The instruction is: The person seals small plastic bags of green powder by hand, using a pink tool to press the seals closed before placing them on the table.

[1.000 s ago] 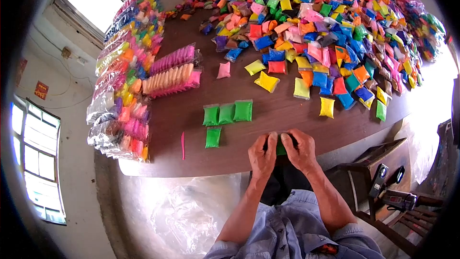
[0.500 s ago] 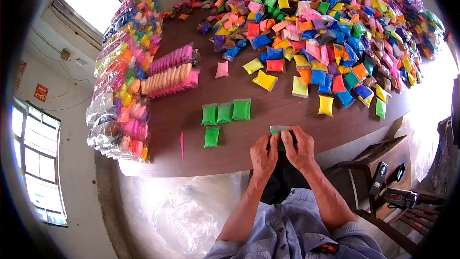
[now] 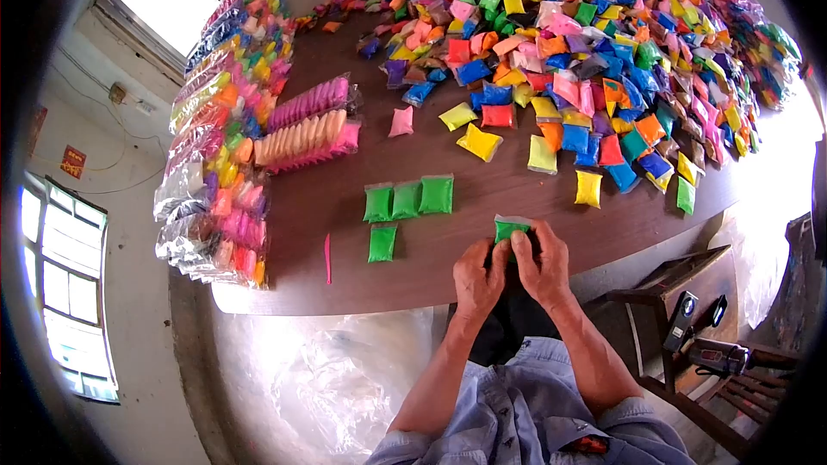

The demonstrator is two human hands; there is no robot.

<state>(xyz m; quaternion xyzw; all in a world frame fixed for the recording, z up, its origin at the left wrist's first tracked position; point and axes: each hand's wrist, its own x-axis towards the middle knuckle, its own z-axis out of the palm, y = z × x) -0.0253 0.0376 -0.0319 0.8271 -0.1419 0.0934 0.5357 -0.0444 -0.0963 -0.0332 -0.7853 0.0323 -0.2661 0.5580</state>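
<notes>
A green packet (image 3: 510, 228) with a clear top edge is held between both hands at the table's front edge. My left hand (image 3: 479, 277) pinches its lower left side. On its right side, the thumb and fingers of my right hand (image 3: 542, 265) are closed. To the left, a row of three green packets (image 3: 405, 201) lies flat, with another green packet (image 3: 382, 243) below the row's left end. Farther left is a thin pink stick (image 3: 327, 258).
Beyond the hands, a large heap of colourful packets (image 3: 560, 60) covers the table's back and right. Bagged rows of packets (image 3: 220, 155) line the left side, beside pink and peach stacks (image 3: 301, 139). A wooden chair (image 3: 689, 310) stands at the lower right.
The held green packet shows more of its green face above the fingers. Both hands have shifted slightly, with the fingers lower on the packet.
</notes>
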